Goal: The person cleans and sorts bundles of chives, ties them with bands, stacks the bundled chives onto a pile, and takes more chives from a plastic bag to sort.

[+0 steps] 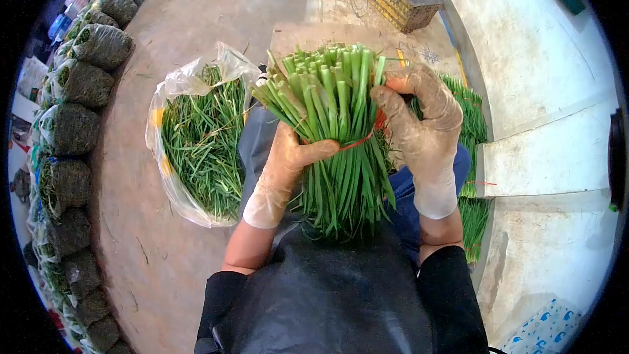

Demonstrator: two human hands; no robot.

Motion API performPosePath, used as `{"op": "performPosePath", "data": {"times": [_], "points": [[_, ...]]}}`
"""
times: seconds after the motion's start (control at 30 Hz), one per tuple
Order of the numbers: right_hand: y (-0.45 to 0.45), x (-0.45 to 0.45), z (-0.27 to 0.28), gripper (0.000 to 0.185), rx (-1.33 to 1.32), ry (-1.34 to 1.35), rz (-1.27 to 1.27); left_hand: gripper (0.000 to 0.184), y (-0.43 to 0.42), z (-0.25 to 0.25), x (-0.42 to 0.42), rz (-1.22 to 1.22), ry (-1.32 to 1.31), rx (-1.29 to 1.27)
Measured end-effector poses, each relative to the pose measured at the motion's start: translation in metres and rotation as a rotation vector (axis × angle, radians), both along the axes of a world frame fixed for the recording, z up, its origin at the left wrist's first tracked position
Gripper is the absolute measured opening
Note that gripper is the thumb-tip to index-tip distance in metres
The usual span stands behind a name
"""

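A thick bunch of green leafy stalks, like garlic chives [341, 183], is held upright above my lap with the pale cut ends at the top. My left hand [288, 164], in a thin stained glove, is wrapped round its left side, thumb across the front. A red band [357, 142] runs around the bunch near that thumb. At the upper right of the bunch, my gloved right hand [426, 111] is closed, with thumb and forefinger pinching a stalk [379, 71] at the edge. The other right fingers are curled and partly hidden.
A clear plastic bag [171, 187] of loose green leaves stands on the floor at left. More bunches [468, 115] lie along the right wall. A yellow-and-dark block [400, 1] sits ahead. Packed bags [72, 132] line the far left.
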State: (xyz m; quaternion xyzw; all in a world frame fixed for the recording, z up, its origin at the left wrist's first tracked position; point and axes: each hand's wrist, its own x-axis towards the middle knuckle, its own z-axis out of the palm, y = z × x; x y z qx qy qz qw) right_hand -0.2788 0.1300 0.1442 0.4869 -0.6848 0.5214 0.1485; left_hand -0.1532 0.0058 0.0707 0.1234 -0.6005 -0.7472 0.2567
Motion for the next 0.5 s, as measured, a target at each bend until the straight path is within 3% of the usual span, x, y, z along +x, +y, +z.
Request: {"op": "performPosePath", "data": {"times": [0.13, 0.23, 0.3, 0.4, 0.5], "points": [[-0.008, -0.007, 0.007, 0.012, 0.023, 0.19, 0.049, 0.076, 0.002, -0.005, 0.002, 0.07, 0.075, 0.157], [-0.007, -0.03, 0.018, 0.013, -0.293, 0.14, 0.126, 0.063, -0.007, -0.013, 0.006, -0.007, 0.035, 0.092], [0.021, -0.059, 0.056, 0.021, -0.324, 0.224, 0.063, 0.06, -0.005, -0.019, 0.006, 0.007, -0.01, 0.077], [0.054, -0.08, 0.101, 0.026, -0.06, 0.458, -0.162, 0.055, 0.0, -0.016, 0.007, 0.015, -0.08, 0.119], [0.016, -0.023, 0.051, 0.029, 0.269, 0.308, 0.062, 0.06, 0.002, -0.018, 0.004, 0.041, -0.049, 0.181]]}}
